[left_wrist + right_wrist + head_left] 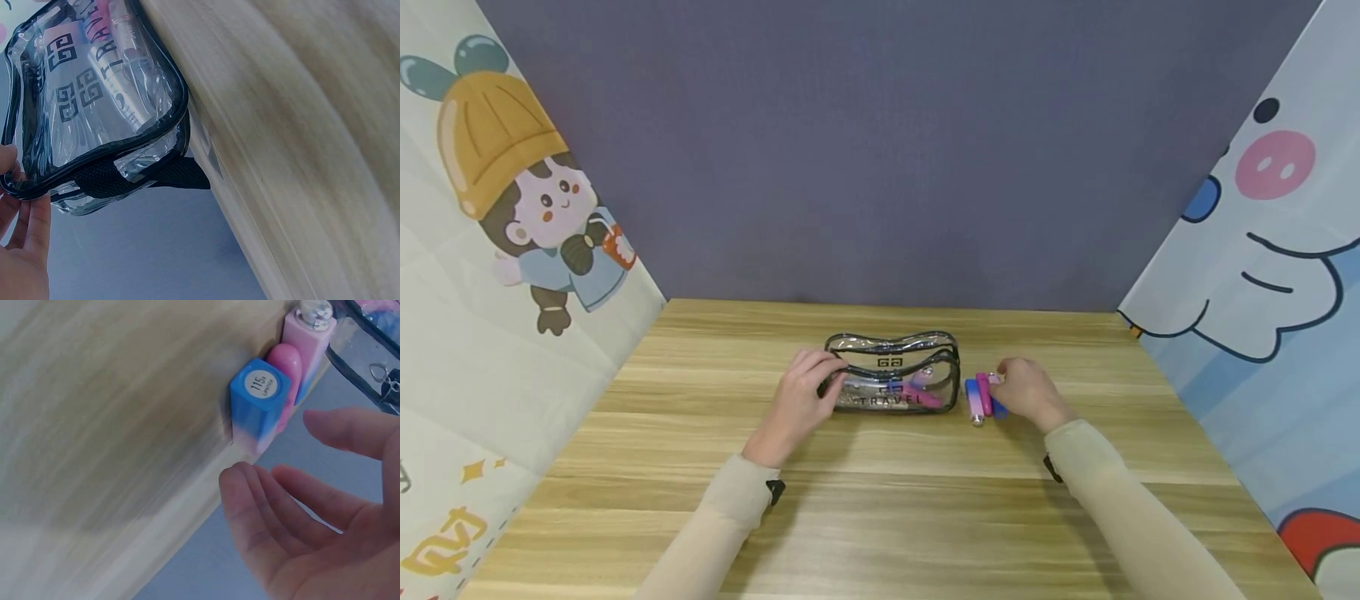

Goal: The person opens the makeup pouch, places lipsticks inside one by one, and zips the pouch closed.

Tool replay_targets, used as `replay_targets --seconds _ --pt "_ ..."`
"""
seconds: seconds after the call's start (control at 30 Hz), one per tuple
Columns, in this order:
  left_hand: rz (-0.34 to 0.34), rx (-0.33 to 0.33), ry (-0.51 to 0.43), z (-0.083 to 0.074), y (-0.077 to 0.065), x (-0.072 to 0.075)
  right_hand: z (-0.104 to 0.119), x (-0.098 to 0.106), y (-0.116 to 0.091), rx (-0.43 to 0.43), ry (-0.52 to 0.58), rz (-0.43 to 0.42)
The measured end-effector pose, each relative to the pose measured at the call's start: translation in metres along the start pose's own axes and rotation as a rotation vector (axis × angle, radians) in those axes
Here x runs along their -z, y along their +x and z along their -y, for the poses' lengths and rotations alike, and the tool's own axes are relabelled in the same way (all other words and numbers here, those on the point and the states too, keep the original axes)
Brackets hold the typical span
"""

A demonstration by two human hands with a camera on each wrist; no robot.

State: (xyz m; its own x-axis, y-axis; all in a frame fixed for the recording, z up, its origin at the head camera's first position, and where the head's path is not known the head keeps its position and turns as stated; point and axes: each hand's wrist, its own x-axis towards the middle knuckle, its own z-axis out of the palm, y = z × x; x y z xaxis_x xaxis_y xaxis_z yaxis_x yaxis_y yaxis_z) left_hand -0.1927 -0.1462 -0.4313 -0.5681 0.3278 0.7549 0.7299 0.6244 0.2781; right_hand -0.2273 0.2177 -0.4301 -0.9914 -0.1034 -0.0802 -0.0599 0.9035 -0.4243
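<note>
A clear travel pouch [865, 392] with black edging and "TRAVEL" lettering stands on the table, its top gaping. Through its wall show a pink tube [922, 397] and other cosmetics. My left hand [793, 404] pinches the pouch's upper left edge between thumb and fingers. Right of the pouch, three small cosmetics lie side by side: a blue-and-pink lipstick [257, 403] labelled 115, a pink tube [286, 362] and a pink-to-blue tube [305, 339] with a faceted clear cap. Around the labelled lipstick's near end, my right hand [1030, 393] has thumb and fingers spread, apparently not touching it.
The wood-grain table [887, 517] ends at a grey-blue panel [887, 167] behind the pouch. Printed cartoon sheets [475, 292] flank the table on the left and right. A black strap tab [181, 174] sticks out from the pouch's side.
</note>
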Motion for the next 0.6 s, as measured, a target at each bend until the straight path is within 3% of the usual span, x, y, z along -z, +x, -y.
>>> replay_targets --seconds 0.6 --pt "0.021 0.029 0.008 0.0004 -0.001 0.0005 -0.006 -0.0057 -0.0013 -0.045 0.003 0.052"
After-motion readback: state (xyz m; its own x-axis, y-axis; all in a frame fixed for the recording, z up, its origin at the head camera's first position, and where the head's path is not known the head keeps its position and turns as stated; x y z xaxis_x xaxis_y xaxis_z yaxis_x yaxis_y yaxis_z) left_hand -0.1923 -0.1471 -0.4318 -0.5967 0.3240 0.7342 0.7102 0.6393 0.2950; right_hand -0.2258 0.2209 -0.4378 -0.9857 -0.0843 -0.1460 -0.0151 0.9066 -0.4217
